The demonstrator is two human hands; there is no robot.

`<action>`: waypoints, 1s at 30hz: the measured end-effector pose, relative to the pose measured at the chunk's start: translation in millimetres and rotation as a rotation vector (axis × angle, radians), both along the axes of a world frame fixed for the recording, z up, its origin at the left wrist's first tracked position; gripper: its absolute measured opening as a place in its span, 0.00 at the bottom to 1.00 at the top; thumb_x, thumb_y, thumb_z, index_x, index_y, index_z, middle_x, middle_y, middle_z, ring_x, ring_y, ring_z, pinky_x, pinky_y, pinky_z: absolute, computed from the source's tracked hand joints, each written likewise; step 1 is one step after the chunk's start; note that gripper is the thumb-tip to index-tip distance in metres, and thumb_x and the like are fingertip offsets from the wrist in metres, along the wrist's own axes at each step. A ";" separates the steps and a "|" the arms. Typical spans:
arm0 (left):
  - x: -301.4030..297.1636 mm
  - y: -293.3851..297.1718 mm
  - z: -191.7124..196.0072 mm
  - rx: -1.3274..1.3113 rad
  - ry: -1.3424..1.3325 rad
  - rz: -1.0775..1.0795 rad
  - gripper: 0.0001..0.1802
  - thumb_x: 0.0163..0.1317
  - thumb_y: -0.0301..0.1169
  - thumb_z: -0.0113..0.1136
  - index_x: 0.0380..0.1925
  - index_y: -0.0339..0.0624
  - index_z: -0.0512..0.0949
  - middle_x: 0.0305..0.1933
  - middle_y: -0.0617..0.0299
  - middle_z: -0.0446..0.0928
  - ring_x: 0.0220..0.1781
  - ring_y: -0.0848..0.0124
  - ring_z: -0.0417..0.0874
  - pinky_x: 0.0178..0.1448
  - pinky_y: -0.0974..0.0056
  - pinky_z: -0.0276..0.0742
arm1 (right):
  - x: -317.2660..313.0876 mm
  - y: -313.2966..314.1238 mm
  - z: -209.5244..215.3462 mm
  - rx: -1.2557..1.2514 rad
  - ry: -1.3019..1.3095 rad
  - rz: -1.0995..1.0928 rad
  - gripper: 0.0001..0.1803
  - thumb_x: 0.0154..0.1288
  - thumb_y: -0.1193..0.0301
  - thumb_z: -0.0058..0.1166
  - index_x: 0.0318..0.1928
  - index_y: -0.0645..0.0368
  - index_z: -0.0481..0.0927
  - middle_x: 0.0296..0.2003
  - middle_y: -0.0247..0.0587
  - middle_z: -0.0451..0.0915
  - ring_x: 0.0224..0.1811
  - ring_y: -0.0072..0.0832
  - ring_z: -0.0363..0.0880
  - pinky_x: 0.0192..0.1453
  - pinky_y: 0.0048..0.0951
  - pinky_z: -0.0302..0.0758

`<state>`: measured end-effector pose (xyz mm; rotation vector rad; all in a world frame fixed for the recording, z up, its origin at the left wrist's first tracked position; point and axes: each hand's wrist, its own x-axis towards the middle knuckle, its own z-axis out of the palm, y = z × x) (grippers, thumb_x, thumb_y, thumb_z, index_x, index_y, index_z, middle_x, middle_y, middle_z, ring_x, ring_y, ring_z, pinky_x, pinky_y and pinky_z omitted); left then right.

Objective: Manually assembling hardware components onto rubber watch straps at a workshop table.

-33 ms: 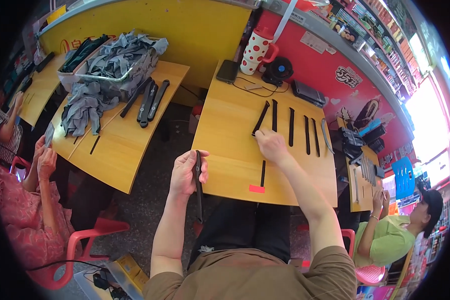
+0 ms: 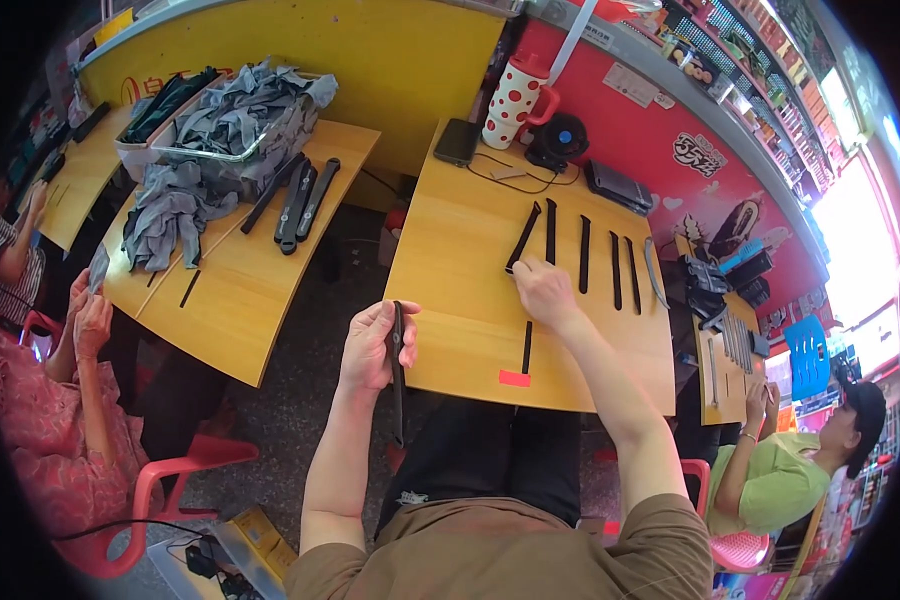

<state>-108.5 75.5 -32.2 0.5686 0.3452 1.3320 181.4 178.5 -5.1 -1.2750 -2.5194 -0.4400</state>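
My left hand (image 2: 368, 347) is closed around a long, flat dark strip (image 2: 399, 400), held upright just off the table's front left corner. My right hand (image 2: 547, 296) rests over the middle of the wooden table (image 2: 450, 290), its fingers pinched at the near end of a slanting black strip (image 2: 525, 232). To its right, several more black strips (image 2: 584, 255) lie roughly parallel, with a curved grey strip (image 2: 657, 272) at the right edge. Near the front edge, a thin black strip (image 2: 527, 345) meets a red piece of tape (image 2: 515, 379).
A spotted tumbler (image 2: 515, 100), a small black fan (image 2: 558, 140), a phone (image 2: 457, 142) and a dark pouch (image 2: 618, 187) line the table's far side. The left table bears a bin of grey cloth (image 2: 240, 120) and dark strips (image 2: 295, 205). People sit on both sides.
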 end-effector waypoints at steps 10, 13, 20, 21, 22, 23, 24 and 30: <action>0.1 1.5 0.5 0.033 0.017 0.012 0.18 0.75 0.37 0.46 0.44 0.31 0.77 0.23 0.57 0.76 0.15 0.72 0.74 0.21 0.68 0.73 | 2.4 -16.0 10.5 -0.185 0.059 -0.122 0.11 0.58 0.77 0.49 0.41 0.56 0.80 0.36 0.47 0.77 0.35 0.43 0.80 0.36 0.41 0.77; 2.6 -3.5 7.5 0.073 0.097 0.026 0.16 0.74 0.35 0.48 0.44 0.31 0.77 0.24 0.57 0.76 0.17 0.72 0.74 0.23 0.68 0.73 | 10.1 -39.5 18.9 -0.253 0.144 -0.152 0.08 0.61 0.76 0.50 0.41 0.58 0.80 0.35 0.48 0.77 0.35 0.46 0.80 0.37 0.43 0.76; 47.8 -46.4 35.8 0.140 0.401 -0.057 0.13 0.74 0.32 0.49 0.47 0.36 0.78 0.27 0.61 0.78 0.23 0.73 0.77 0.30 0.69 0.75 | 22.2 -173.2 43.0 -0.483 0.727 0.151 0.09 0.66 0.79 0.52 0.44 0.62 0.83 0.30 0.45 0.81 0.31 0.37 0.80 0.35 0.29 0.76; 65.8 -57.6 48.5 0.113 0.451 -0.152 0.13 0.74 0.31 0.47 0.48 0.37 0.78 0.26 0.61 0.77 0.23 0.74 0.76 0.30 0.70 0.74 | 22.1 -194.4 46.6 -0.489 0.740 0.141 0.09 0.66 0.79 0.52 0.44 0.62 0.83 0.30 0.45 0.81 0.31 0.37 0.80 0.35 0.29 0.76; 84.4 -64.2 58.2 0.061 0.450 -0.258 0.13 0.75 0.31 0.45 0.49 0.38 0.78 0.26 0.62 0.77 0.22 0.76 0.76 0.28 0.72 0.73 | 22.3 -211.0 48.3 -0.548 0.943 0.006 0.08 0.66 0.79 0.53 0.43 0.63 0.82 0.29 0.44 0.80 0.30 0.33 0.80 0.35 0.28 0.75; 99.9 -68.3 58.4 0.026 0.452 -0.340 0.14 0.76 0.32 0.44 0.49 0.37 0.77 0.26 0.62 0.77 0.21 0.77 0.75 0.27 0.74 0.72 | 22.6 -225.3 47.0 -0.603 1.143 -0.135 0.06 0.66 0.79 0.54 0.42 0.64 0.82 0.28 0.43 0.80 0.28 0.29 0.79 0.34 0.26 0.75; 115.0 -69.1 50.2 -0.003 0.428 -0.371 0.15 0.76 0.33 0.44 0.49 0.37 0.77 0.26 0.62 0.77 0.21 0.77 0.75 0.27 0.74 0.72 | 22.1 -236.9 44.4 -0.580 1.226 -0.187 0.06 0.68 0.79 0.54 0.42 0.65 0.82 0.26 0.39 0.79 0.26 0.22 0.77 0.32 0.24 0.74; 162.2 -81.1 40.2 -0.047 0.419 -0.457 0.16 0.76 0.35 0.44 0.48 0.36 0.77 0.27 0.62 0.78 0.21 0.77 0.76 0.26 0.73 0.71 | 24.8 -262.9 24.6 -0.248 1.157 -0.222 0.05 0.67 0.80 0.54 0.42 0.66 0.80 0.28 0.44 0.80 0.26 0.29 0.79 0.31 0.27 0.75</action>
